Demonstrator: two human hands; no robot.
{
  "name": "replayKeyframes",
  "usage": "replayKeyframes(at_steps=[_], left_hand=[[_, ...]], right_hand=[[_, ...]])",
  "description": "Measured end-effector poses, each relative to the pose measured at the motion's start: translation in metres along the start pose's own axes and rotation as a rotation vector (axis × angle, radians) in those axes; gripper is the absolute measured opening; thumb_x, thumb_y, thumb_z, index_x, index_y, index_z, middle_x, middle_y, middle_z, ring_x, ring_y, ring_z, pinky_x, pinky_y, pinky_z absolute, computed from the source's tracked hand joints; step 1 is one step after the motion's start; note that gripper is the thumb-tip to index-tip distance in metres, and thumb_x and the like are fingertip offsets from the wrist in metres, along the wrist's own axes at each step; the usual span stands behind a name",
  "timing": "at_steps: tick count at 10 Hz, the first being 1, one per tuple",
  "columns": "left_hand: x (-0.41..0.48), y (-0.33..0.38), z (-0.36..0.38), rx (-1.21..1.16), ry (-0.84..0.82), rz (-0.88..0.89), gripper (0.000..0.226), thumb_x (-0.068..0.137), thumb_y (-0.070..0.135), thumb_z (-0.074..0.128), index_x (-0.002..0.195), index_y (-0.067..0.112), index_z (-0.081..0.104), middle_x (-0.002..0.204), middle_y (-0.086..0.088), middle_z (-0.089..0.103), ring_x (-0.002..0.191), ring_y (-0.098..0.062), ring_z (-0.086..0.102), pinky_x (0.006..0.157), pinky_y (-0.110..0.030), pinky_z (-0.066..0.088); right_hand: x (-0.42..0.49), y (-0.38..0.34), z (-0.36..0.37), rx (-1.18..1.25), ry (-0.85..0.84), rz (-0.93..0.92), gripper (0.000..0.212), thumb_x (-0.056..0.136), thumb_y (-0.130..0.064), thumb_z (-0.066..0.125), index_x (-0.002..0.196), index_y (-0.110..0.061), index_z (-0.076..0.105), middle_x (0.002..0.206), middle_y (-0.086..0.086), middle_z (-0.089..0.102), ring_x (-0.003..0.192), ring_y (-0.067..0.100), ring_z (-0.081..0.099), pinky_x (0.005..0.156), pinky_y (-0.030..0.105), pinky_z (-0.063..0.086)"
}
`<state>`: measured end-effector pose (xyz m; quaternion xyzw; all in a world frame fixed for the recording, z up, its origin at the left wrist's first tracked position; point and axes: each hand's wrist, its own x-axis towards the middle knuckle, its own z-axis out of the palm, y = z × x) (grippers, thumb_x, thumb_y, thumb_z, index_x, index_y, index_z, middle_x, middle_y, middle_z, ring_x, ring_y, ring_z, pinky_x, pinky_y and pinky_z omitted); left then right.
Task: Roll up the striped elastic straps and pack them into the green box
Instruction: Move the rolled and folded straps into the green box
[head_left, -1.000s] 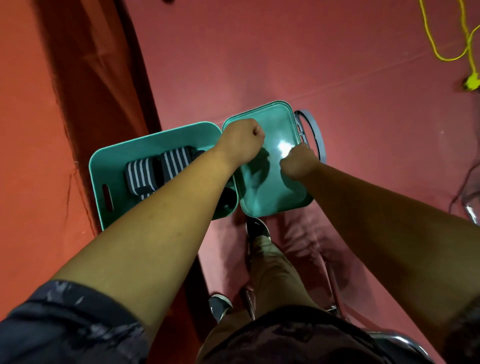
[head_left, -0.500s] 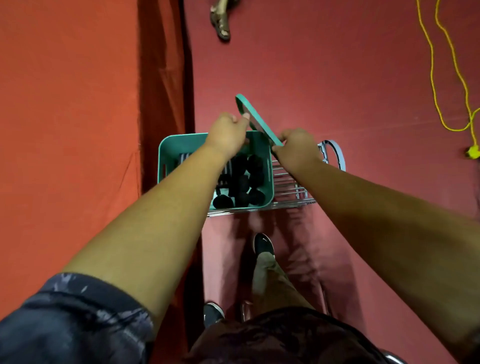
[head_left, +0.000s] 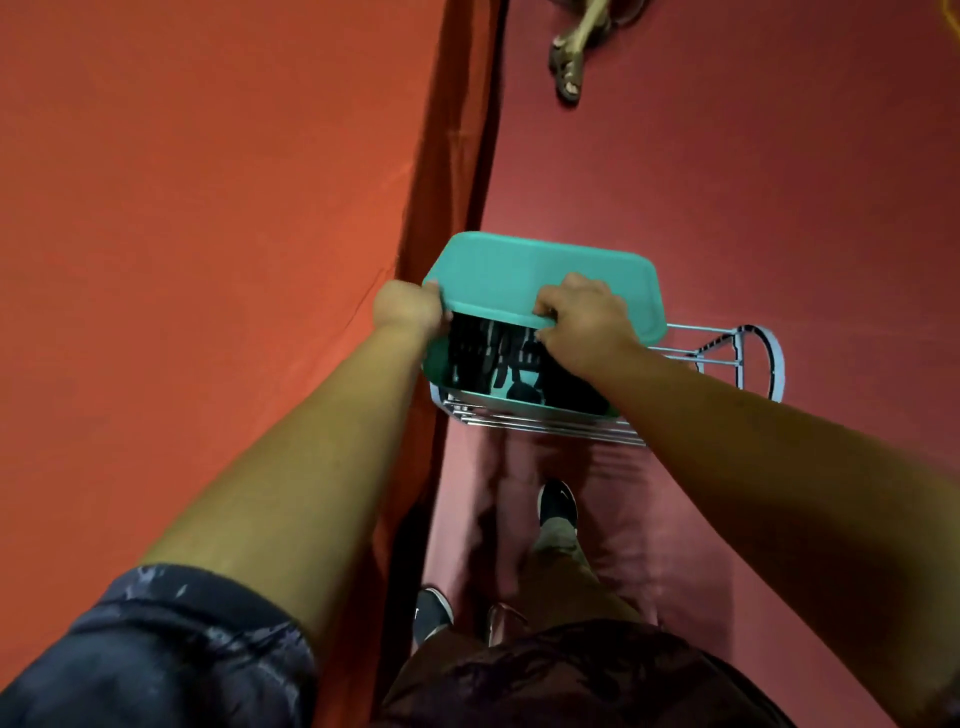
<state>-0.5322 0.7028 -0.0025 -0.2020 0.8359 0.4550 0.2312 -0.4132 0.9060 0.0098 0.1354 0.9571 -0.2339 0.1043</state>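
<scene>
The green box (head_left: 436, 364) stands on a wire rack, with rolled striped elastic straps (head_left: 493, 358) dark inside it. A green lid (head_left: 545, 275) lies tilted over the box, its near edge raised so the straps still show through the gap. My left hand (head_left: 410, 309) grips the lid's left corner. My right hand (head_left: 582, 312) grips the lid's near edge, fingers curled over it. The box's far part is hidden under the lid.
The wire rack (head_left: 717, 353) juts out to the right of the box, ending in a round hoop. An orange cloth-covered surface (head_left: 208, 234) rises on the left. Another person's sandalled foot (head_left: 569, 73) is at the top. My own shoes (head_left: 558, 501) stand on the red floor below.
The lid, lying open beside the box a second ago, was lifted on edge and now lies nearly down over the box. Both hands moved with it.
</scene>
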Motion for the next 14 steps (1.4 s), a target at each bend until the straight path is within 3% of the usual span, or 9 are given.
replayKeyframes(at_steps=[1, 2, 4, 5, 8, 10, 12, 13, 14], left_hand=[[0.010, -0.029, -0.008, 0.016, -0.045, -0.005, 0.009, 0.076, 0.013, 0.058, 0.071, 0.012, 0.065, 0.063, -0.013, 0.073, 0.073, -0.040, 0.078, 0.078, -0.058, 0.067], [0.042, -0.068, -0.004, 0.077, -0.037, -0.041, 0.029, 0.062, 0.018, 0.053, 0.088, 0.018, 0.065, 0.085, -0.016, 0.078, 0.080, -0.040, 0.079, 0.077, -0.060, 0.067], [0.021, -0.098, 0.000, 0.127, -0.058, -0.084, 0.032, 0.063, 0.013, 0.047, 0.090, 0.022, 0.062, 0.086, -0.014, 0.075, 0.078, -0.037, 0.078, 0.067, -0.056, 0.067], [0.007, -0.099, 0.003, 0.192, -0.037, -0.062, 0.039, 0.058, 0.015, 0.044, 0.092, 0.025, 0.061, 0.090, -0.010, 0.075, 0.085, -0.039, 0.077, 0.075, -0.052, 0.067], [-0.017, -0.084, 0.003, 0.467, -0.010, 0.097, 0.020, 0.098, 0.006, 0.052, 0.117, 0.010, 0.057, 0.105, -0.009, 0.062, 0.095, -0.032, 0.058, 0.077, -0.035, 0.043], [-0.004, -0.095, 0.007, 0.504, -0.011, 0.108, 0.022, 0.104, 0.015, 0.061, 0.125, 0.010, 0.058, 0.109, -0.007, 0.059, 0.098, -0.027, 0.054, 0.082, -0.034, 0.042], [-0.001, -0.094, 0.010, 0.533, -0.046, 0.122, 0.018, 0.106, 0.014, 0.058, 0.123, 0.010, 0.053, 0.109, -0.010, 0.061, 0.100, -0.034, 0.061, 0.079, -0.037, 0.041], [-0.001, -0.092, 0.005, 0.585, -0.066, 0.106, 0.029, 0.104, 0.022, 0.063, 0.128, 0.007, 0.055, 0.119, -0.016, 0.069, 0.111, -0.039, 0.068, 0.084, -0.041, 0.051], [-0.005, -0.094, -0.006, 0.598, -0.048, 0.059, 0.043, 0.100, 0.029, 0.064, 0.133, 0.003, 0.056, 0.121, -0.020, 0.075, 0.111, -0.041, 0.072, 0.093, -0.041, 0.058]], right_hand=[[-0.005, -0.004, 0.013, 0.024, -0.065, -0.033, 0.023, 0.088, -0.043, 0.080, 0.105, -0.030, 0.070, 0.112, 0.000, 0.059, 0.117, 0.031, 0.055, 0.099, 0.042, 0.040], [-0.009, 0.004, 0.025, 0.040, -0.061, 0.032, 0.027, 0.093, -0.054, 0.072, 0.102, -0.028, 0.074, 0.115, 0.005, 0.061, 0.118, 0.033, 0.054, 0.104, 0.043, 0.044], [-0.017, 0.034, 0.035, -0.169, 0.025, 0.438, 0.048, 0.097, -0.039, 0.061, 0.132, -0.007, 0.055, 0.141, 0.022, 0.045, 0.127, 0.044, 0.046, 0.109, 0.049, 0.040], [-0.023, 0.042, 0.040, -0.066, 0.008, 0.597, 0.056, 0.097, -0.038, 0.064, 0.138, -0.005, 0.046, 0.144, 0.021, 0.041, 0.131, 0.043, 0.044, 0.111, 0.051, 0.040], [-0.022, 0.060, 0.049, 0.090, -0.039, 0.645, 0.073, 0.096, -0.035, 0.069, 0.152, -0.003, 0.034, 0.151, 0.020, 0.037, 0.135, 0.050, 0.048, 0.107, 0.053, 0.048], [-0.021, 0.064, 0.057, 0.015, -0.050, 0.618, 0.097, 0.101, -0.047, 0.070, 0.169, -0.008, 0.013, 0.165, 0.017, 0.023, 0.143, 0.048, 0.042, 0.112, 0.053, 0.045], [-0.013, 0.063, 0.059, -0.128, -0.118, 0.600, 0.102, 0.105, -0.053, 0.062, 0.168, 0.001, 0.003, 0.169, 0.022, 0.016, 0.143, 0.046, 0.048, 0.111, 0.050, 0.046], [-0.005, 0.054, 0.053, -0.234, -0.158, 0.643, 0.104, 0.100, -0.061, 0.065, 0.165, 0.004, 0.016, 0.165, 0.025, 0.025, 0.143, 0.041, 0.045, 0.115, 0.047, 0.044], [0.003, 0.029, 0.050, -0.283, -0.090, 0.649, 0.077, 0.099, -0.044, 0.066, 0.155, 0.000, 0.038, 0.160, 0.024, 0.029, 0.135, 0.043, 0.045, 0.114, 0.048, 0.040]])
